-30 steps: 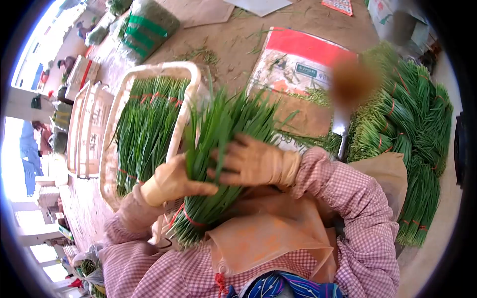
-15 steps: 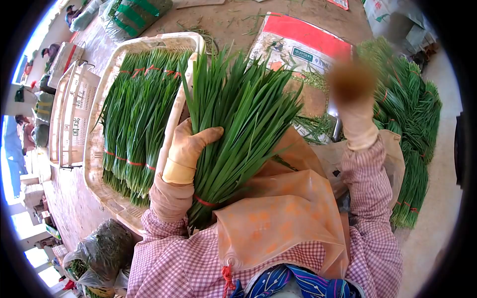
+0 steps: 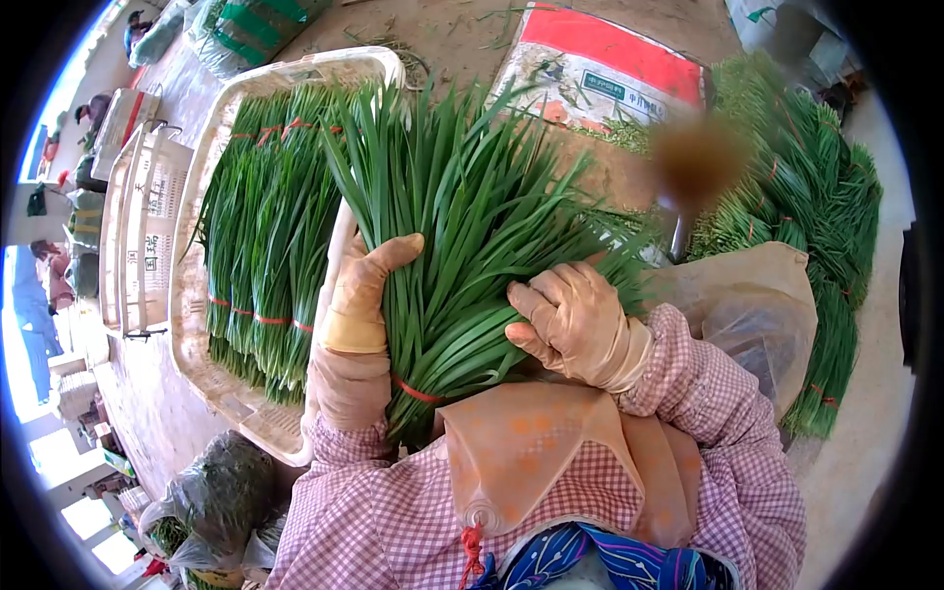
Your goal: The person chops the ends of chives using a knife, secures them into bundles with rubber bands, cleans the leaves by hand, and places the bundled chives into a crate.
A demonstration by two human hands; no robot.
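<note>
A loose, fanned bunch of garlic chives [image 3: 442, 236] leans over my lap, bound near its lower end with a red tie [image 3: 417, 390]. My left hand [image 3: 369, 285], in a tan glove, grips the bunch on its left side with the thumb over the leaves. On the right side, my gloved right hand [image 3: 580, 324] has its fingers curled against the outer leaves. Left of the bunch stands a white plastic crate [image 3: 187, 305] holding several tied chive bundles [image 3: 265, 226] with red ties.
More tied chives [image 3: 836, 236] are heaped on the floor at the right. A red and white printed sack [image 3: 610, 64] lies ahead with leaf scraps around it. Stacked crates [image 3: 147, 226] and filled plastic bags [image 3: 221, 482] are on the left. A dark blur [image 3: 698, 162] covers part of the view.
My right hand has come down and left from beside the floor heap onto the right side of the bunch. The leaves there now spread further right. My left hand keeps its hold.
</note>
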